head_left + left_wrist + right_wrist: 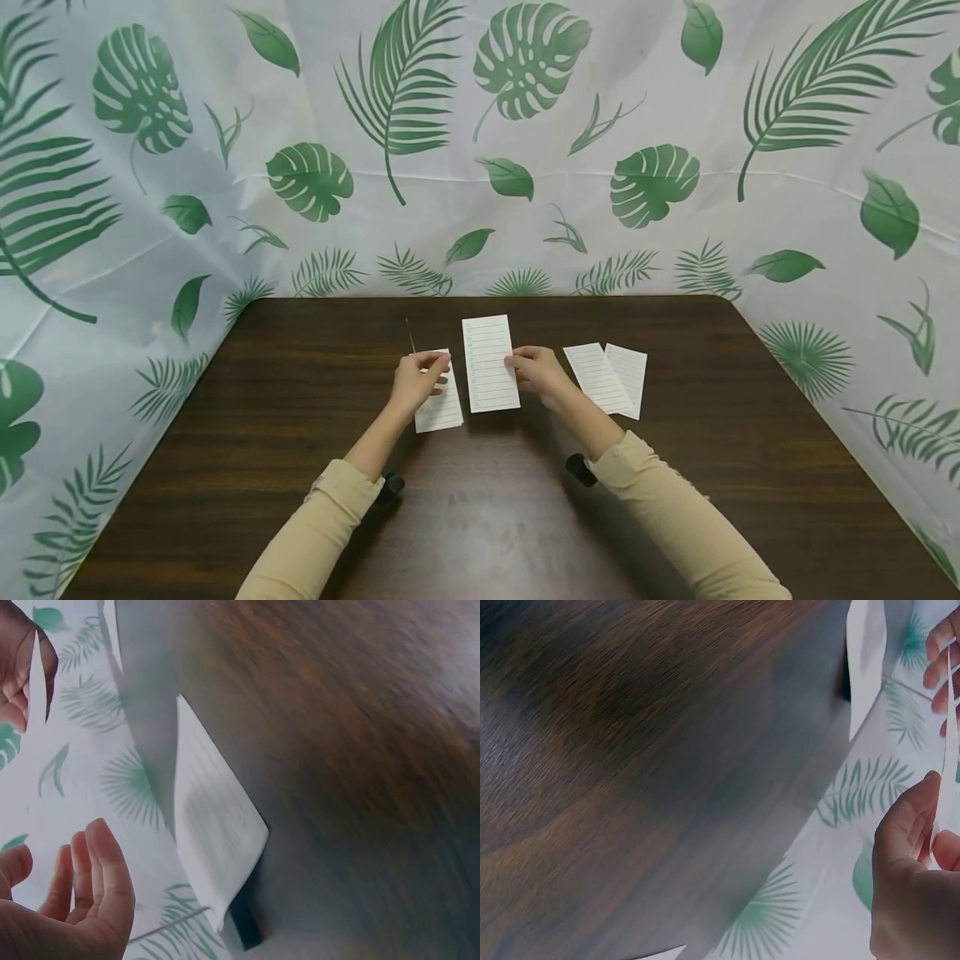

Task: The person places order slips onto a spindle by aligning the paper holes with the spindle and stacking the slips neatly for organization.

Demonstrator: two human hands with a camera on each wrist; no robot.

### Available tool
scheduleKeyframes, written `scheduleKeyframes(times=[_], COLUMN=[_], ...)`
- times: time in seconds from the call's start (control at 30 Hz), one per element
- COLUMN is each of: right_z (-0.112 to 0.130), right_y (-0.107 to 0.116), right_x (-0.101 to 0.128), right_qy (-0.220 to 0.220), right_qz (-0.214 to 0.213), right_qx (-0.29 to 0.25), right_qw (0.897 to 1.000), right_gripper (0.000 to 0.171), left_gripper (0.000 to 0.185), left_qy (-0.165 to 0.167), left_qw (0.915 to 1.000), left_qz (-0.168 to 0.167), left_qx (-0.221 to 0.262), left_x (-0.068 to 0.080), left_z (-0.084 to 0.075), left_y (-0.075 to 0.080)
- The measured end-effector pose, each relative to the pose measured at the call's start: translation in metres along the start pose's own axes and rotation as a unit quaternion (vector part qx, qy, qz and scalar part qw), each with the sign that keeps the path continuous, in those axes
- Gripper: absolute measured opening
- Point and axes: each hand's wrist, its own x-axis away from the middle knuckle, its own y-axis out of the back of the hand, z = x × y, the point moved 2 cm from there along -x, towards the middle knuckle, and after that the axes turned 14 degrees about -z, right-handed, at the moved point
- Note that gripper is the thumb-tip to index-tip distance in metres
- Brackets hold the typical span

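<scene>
My right hand (542, 373) pinches the right edge of a lined paper sheet (489, 367), held up over the table with small marks down its left side. To its left, my left hand (420, 382) hovers over a small stack of lined sheets (441, 410), covering part of it. In the left wrist view, this hand's fingers (109, 862) are loosely extended, thumb apart, with nothing between them. A thin rod (410, 335) sticks out beyond the stack's far end, and a dark object (244, 922) shows beneath the stack's edge in the left wrist view.
Two more lined sheets, one (597, 379) overlapping the other (632, 372), lie on the dark wooden table (480, 517) to the right of my right hand. A white curtain (465, 200) with green leaf prints hangs behind the table and along its sides.
</scene>
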Motion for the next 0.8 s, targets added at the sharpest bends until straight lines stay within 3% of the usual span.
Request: scheduleKeyframes(times=[0.27, 0.6, 0.8], right_z=[0.000, 0.002, 0.002], right_y=[-0.009, -0.020, -0.023], right_x=[0.004, 0.010, 0.013], right_qy=[0.006, 0.007, 0.024], right_qz=[0.010, 0.031, 0.047], right_qx=[0.000, -0.015, -0.021], right_qw=[1.000, 0.999, 0.998], right_gripper=[0.026, 0.022, 0.020], left_gripper=[0.033, 0.023, 0.020], left_qy=[0.027, 0.001, 0.005], left_qw=[0.9995, 0.9977, 0.9965], left_qz=[-0.008, -0.056, -0.074], left_qx=[0.014, 0.039, 0.040], left_x=[0.000, -0.002, -0.005], left_z=[-0.003, -0.009, -0.008], left_y=[-0.005, -0.005, -0.001])
